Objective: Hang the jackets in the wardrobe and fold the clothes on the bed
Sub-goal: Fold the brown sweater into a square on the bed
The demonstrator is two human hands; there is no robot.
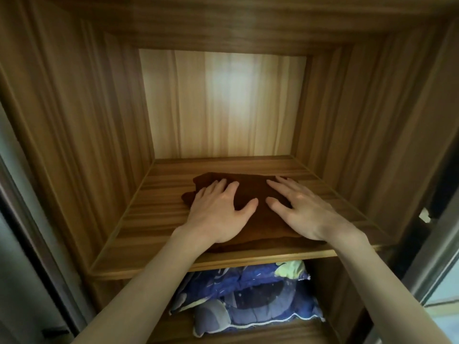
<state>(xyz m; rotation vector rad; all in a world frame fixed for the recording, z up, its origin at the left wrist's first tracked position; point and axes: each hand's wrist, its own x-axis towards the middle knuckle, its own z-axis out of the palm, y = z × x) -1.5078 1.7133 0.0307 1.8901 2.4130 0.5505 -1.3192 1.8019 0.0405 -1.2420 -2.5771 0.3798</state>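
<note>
Folded brown garment (250, 207) sits on the wardrobe shelf (149, 219), roughly centred side to side, near edge close to the shelf's front lip. Both hands are on top of it, palms down. Left hand (218, 214) lies flat on the left half, fingers straight and slightly spread, thumb angled toward the middle. Right hand (298, 209) lies flat on the right half, fingers splayed wider, thumb pointing in at the left thumb; thumbs near each other, not touching. Neither hand grips the cloth, both just press or rest on it. Forearms are bare and reach in from below the shelf edge. Compartment underneath holds blue patterned bedding (248, 296), bunched up, with a yellow-green patch near its top. Wardrobe back panel (223, 103) is lighter wood than the side walls.
</note>
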